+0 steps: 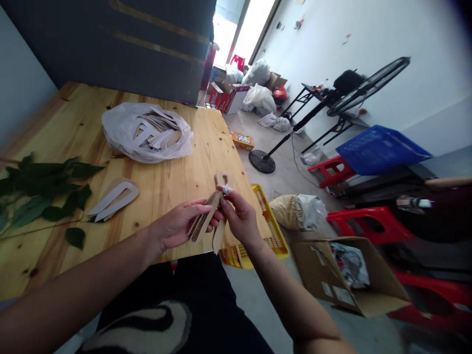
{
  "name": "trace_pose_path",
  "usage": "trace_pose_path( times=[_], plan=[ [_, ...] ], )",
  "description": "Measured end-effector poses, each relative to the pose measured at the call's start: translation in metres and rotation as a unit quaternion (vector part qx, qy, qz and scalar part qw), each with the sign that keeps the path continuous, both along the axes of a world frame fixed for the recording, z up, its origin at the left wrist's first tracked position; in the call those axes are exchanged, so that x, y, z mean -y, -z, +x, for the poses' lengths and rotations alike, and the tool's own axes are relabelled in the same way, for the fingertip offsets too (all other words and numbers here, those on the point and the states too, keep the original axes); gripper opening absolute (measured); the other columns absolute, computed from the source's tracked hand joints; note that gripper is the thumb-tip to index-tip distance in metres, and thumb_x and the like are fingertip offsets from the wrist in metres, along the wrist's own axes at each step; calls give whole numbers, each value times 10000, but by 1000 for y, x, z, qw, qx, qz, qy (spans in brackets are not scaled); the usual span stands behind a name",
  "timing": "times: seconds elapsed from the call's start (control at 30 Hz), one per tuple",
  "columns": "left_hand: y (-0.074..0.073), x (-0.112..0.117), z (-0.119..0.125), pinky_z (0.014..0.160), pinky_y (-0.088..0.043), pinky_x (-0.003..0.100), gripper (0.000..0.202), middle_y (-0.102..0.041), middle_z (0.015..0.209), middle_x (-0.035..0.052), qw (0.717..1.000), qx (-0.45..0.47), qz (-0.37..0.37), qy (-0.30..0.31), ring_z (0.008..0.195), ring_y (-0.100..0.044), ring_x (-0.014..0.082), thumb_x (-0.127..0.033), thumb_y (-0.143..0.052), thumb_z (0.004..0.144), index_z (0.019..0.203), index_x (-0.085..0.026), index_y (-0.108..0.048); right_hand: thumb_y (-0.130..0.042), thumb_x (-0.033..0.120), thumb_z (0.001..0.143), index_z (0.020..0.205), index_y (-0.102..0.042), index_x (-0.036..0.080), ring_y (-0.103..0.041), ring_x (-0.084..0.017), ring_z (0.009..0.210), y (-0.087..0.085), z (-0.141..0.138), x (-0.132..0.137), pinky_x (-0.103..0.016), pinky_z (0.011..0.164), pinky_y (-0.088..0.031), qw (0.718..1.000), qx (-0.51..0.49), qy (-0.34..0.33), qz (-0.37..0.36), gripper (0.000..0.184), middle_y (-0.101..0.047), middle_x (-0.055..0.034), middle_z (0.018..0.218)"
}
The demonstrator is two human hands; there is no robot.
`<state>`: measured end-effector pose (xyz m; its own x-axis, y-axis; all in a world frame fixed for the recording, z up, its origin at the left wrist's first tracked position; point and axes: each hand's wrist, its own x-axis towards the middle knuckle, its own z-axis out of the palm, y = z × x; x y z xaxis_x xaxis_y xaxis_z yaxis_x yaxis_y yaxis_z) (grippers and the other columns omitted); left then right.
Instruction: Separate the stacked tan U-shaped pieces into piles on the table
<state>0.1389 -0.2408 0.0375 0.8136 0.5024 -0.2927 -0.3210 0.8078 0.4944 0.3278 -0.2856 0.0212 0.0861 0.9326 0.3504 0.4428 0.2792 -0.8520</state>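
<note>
My left hand [180, 223] is closed around a small stack of U-shaped cardboard cutouts [204, 219] at the near right edge of the wooden table [158, 182]. My right hand [239, 216] pinches one cutout [220, 206] from the same stack, its thumb wrapped in white tape. Both hands meet over the table edge, above my dark-clothed lap. A couple of loose cutouts [114, 199] lie flat on the table to the left.
A white plastic bag [145, 130] with several more cutouts sits mid-table. Green leafy branches [40, 194] lie at the left. On the floor: a yellow basket [269, 226], an open cardboard box [350, 275], red stools [368, 223], a standing fan [265, 160], a blue crate [379, 147].
</note>
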Motion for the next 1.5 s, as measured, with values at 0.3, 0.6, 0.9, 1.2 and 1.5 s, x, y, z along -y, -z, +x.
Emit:
trace_pose_path(
  times=[0.3, 0.6, 0.9, 1.2, 1.5],
  plan=[
    [3, 1, 10, 757, -571, 264, 222, -749, 937, 109, 1000, 0, 3, 11, 793, -698, 155, -213, -779, 858, 1055, -115, -748, -589, 260, 1007, 1326, -667, 312, -637, -245, 1297, 1, 9, 7, -497, 1116, -526, 996, 36, 4, 78, 332, -688, -74, 1371],
    [7, 0, 21, 768, -578, 250, 208, -755, 932, 102, 1000, -8, 6, 29, 829, -713, 154, -200, -777, 874, 1062, -116, -752, -615, 189, 992, 1293, -640, 320, -633, -235, 1287, 6, 26, 13, -492, 1106, -524, 995, 28, -4, 93, 329, -677, -71, 1362],
    [15, 4, 35, 753, -585, 233, 227, -768, 940, 109, 999, 27, -4, 34, 806, -718, 147, -245, -804, 859, 1042, -116, -768, -608, 204, 998, 1268, -625, 308, -640, -235, 1253, 14, 43, 20, -474, 1059, -541, 994, 63, 16, 91, 289, -682, -83, 1313],
    [19, 6, 36, 734, -586, 234, 193, -768, 965, 134, 1000, -1, -1, 25, 806, -712, 155, -161, -733, 885, 1062, -91, -763, -611, 223, 999, 1256, -634, 285, -672, -231, 1186, 19, 40, 21, -431, 968, -578, 993, 77, 33, 80, 265, -722, -84, 1232],
    [9, 10, 35, 653, -560, 217, 164, -759, 908, 145, 999, -25, -14, 14, 720, -697, 146, -127, -665, 909, 1028, -63, -758, -625, 177, 983, 1310, -625, 305, -680, -232, 1179, 20, 39, 25, -445, 984, -590, 990, 86, 29, 106, 350, -722, -78, 1236]
  ],
)
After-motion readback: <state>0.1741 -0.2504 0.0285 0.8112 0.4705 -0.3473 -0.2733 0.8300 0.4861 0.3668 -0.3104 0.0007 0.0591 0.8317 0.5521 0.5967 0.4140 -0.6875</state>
